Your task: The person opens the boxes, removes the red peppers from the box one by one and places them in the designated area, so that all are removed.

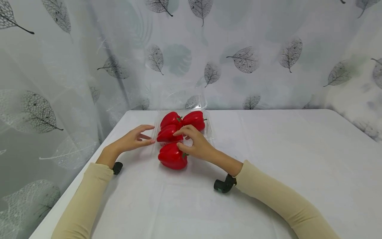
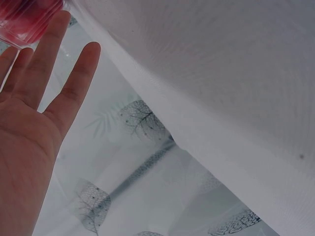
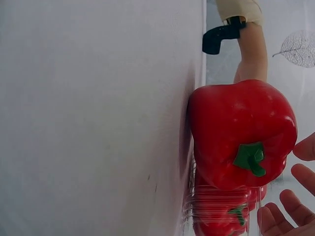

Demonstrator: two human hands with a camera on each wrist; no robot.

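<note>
A clear plastic clamshell box (image 1: 210, 131) stands at the far left of the table with its lid raised behind. Inside it sit three red bell peppers: one at the back left (image 1: 170, 119), one at the back right (image 1: 194, 120) and one at the front (image 1: 165, 133). Another red bell pepper (image 3: 241, 128) lies on the cloth just in front of the box, its green stem to the right. My right hand (image 1: 197, 142) hovers over these two front peppers with spread, bent fingers, thumb close by the loose one. At the box's left side, my left hand (image 1: 134, 138) is held with fingers apart, holding nothing.
White cloth covers the table (image 1: 268, 159), whose left edge runs close by the left forearm. A leaf-printed curtain (image 1: 244, 33) hangs behind and at both sides. Each wrist wears a small black camera, such as the right one (image 1: 225, 184).
</note>
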